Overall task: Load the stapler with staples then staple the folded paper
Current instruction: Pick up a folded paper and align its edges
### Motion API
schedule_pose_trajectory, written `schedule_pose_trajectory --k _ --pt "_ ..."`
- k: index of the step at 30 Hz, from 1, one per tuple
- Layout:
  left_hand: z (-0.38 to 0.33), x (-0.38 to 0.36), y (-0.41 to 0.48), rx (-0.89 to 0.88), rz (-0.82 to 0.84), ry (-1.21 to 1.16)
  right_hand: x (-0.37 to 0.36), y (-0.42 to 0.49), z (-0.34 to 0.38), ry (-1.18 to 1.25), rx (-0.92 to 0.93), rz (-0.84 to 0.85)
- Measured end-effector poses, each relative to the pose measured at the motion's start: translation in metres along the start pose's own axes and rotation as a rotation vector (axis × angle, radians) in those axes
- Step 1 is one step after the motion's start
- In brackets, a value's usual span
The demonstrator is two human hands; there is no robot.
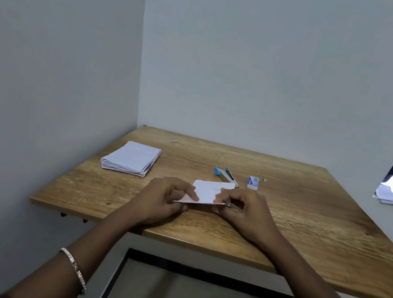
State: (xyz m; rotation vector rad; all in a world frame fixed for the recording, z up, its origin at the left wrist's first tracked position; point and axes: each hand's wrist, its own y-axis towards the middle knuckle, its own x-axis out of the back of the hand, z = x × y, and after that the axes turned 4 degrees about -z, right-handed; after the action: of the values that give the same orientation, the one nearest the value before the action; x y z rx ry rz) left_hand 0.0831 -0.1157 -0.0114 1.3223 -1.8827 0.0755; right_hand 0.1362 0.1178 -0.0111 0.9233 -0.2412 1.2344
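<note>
White folded paper (pixel 208 193) is sitting at the middle of the wooden worktop (pixel 308 221), and both hands are pinching it. The left hand (pixel 162 200) is closing its grip on the paper's left edge, and the right hand (pixel 249 216) is closing its grip on the paper's right edge. Just behind the paper, the blue and silver stapler (pixel 226 175) is lying on the worktop, with the small staple box (pixel 253 182) to the right of the stapler. Left of the paper and well apart from it, a paper stack (pixel 131 157) is resting. A bangle (pixel 75 269) is circling each forearm.
</note>
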Motion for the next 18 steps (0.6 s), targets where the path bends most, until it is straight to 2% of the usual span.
schedule_pose_trajectory --k 3,7,9,12,15,18 --pt "-0.007 0.001 0.001 0.154 -0.035 -0.267 0.001 0.002 -0.004 0.049 -0.003 -0.076" --pt "-0.01 0.002 0.02 0.432 -0.077 -0.651 0.0 0.012 -0.009 0.285 -0.006 -0.194" --pt "-0.011 0.0 0.035 0.465 -0.057 -0.777 0.002 0.022 -0.006 0.377 0.02 -0.225" --pt "-0.011 -0.007 0.064 0.515 -0.053 -1.037 0.005 0.043 -0.009 0.363 0.078 -0.269" --pt "-0.004 -0.01 0.089 0.512 -0.054 -1.236 0.003 0.064 -0.017 0.369 0.043 -0.264" --pt "0.006 -0.014 0.109 0.467 -0.045 -1.334 0.001 0.082 -0.027 0.419 -0.031 -0.264"
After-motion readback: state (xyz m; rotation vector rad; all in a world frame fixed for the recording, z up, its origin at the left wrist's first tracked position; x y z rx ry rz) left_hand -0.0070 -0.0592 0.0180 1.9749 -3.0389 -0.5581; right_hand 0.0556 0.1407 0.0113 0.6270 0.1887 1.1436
